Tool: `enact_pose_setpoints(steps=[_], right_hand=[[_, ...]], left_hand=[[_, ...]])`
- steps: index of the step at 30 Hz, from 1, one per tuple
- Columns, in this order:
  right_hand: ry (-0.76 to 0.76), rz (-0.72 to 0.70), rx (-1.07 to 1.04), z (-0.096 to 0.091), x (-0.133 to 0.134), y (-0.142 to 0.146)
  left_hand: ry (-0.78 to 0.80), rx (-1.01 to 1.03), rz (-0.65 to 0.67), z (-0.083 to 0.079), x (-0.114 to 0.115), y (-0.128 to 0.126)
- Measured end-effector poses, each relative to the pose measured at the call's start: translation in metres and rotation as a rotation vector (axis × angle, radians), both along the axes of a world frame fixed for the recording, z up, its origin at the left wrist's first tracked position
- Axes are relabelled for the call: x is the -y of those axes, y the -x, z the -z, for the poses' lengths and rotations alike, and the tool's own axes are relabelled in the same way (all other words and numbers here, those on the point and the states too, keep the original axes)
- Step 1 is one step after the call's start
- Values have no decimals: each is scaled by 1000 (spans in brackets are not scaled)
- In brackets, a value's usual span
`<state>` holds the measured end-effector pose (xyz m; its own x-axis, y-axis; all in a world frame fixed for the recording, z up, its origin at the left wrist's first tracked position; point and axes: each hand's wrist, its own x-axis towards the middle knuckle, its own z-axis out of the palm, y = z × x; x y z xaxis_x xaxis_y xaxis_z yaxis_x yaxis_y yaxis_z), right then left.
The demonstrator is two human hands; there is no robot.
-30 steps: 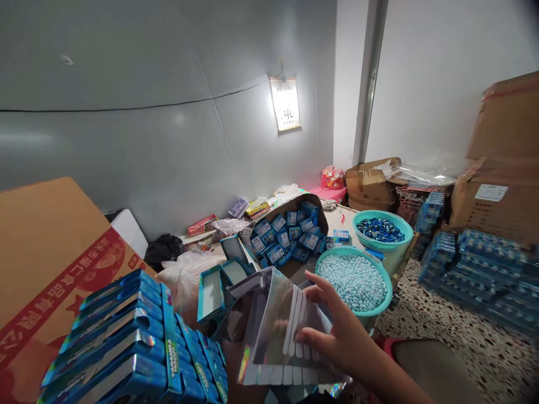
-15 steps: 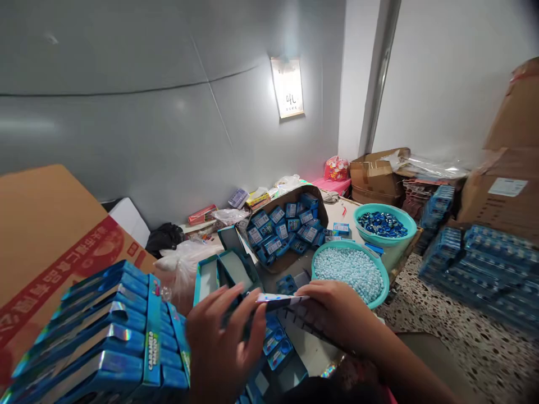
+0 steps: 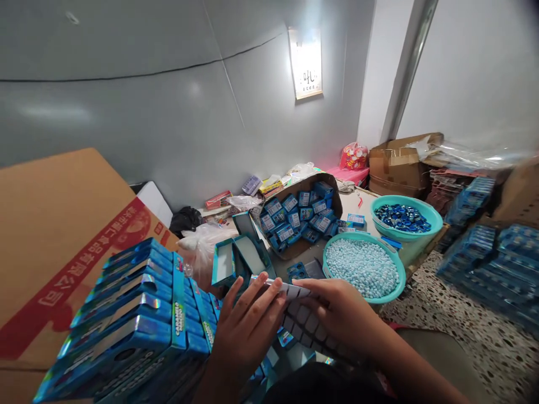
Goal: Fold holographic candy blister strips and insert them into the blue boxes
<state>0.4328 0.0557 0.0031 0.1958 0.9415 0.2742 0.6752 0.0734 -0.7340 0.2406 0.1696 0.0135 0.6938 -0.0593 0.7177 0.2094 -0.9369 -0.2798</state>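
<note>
A thin white sheet with a dark grid pattern (image 3: 309, 325) is held in front of me, bent along its upper edge. My right hand (image 3: 337, 303) pinches it from the right, thumb beneath and fingers on top. On the left side, my left hand (image 3: 250, 320) is closed over the sheet's upper edge with its fingers lying across it; its thumb is hidden. Below the hands are partly covered blue boxes (image 3: 285, 336). Close by on the left stands a stack of blue printed candy boxes (image 3: 143, 314).
An open carton of small blue boxes (image 3: 337, 193) lies ahead. To its right are a turquoise basin of pale blue beads (image 3: 400, 286) and another basin of dark blue pieces (image 3: 435, 216). A large cardboard box (image 3: 54, 224) stands left; wrapped blue packs (image 3: 471, 275) sit right.
My left hand has come in from the left, its spread fingers now resting on the sheet. The right hand still holds the sheet. The view has turned slightly left and down.
</note>
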Motion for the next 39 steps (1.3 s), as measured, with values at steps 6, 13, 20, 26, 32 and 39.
enact_pose_setpoints(steps=[6, 13, 20, 26, 32, 39], right_hand=[[-169, 230, -5, 24, -20, -4], [-167, 203, 18, 22, -52, 10], [-273, -9, -62, -1, -90, 34], [-483, -146, 3, -57, -139, 64], [-479, -256, -13, -101, -174, 102], [-509, -315, -64, -107, -192, 121]], left_hand=[[400, 146, 152, -13, 17, 21], [745, 744, -286, -66, 23, 75], [1247, 1161, -219, -117, -24, 110], [1533, 1128, -161, -133, -34, 111], [1732, 968, -125, -142, -63, 105], [1774, 954, -158, -141, -87, 103]])
